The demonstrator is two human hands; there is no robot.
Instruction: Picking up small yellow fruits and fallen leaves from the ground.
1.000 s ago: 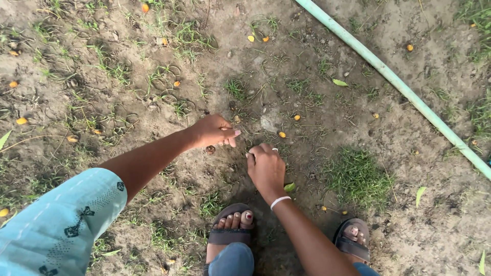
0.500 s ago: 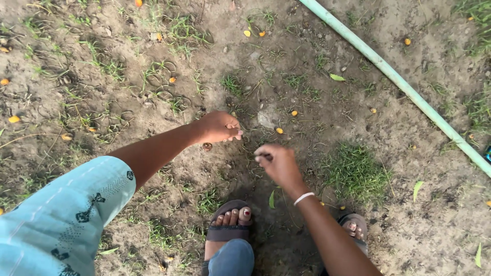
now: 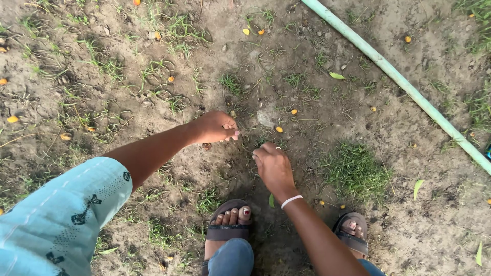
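While both hands hang low over the soil (image 3: 153, 107) in the head view, the work looks to be at the picking stage, down among the thin stems (image 3: 262, 139) that straggle between them; the left hand (image 3: 217, 127) hovers just above the ground with its fingers (image 3: 231, 134) curled in and pressed together, and whether they enclose anything I cannot tell; a small brown nut (image 3: 206, 146) lies on the earth just below that hand, apart from it; the right hand (image 3: 273, 166) is turned palm down, its fingers (image 3: 258, 154) bent so the tips meet the dirt at the near end of the stems, though whether they pinch one or merely touch it is hidden by the knuckles; a white bangle (image 3: 291, 201) sits at that wrist; a flat stone (image 3: 266, 118) and a yellow bit (image 3: 279, 130) lie just beyond the stems, a thicker tuft (image 3: 355, 171) to the right, and a pale hose (image 3: 399, 82) runs well apart across the far corner; two sandals (image 3: 229, 225) stand near the right arm; judging from this, any pull would call for a firm low pinch at the base of a stem, since such thin growth could snap or slip from a loose hold.
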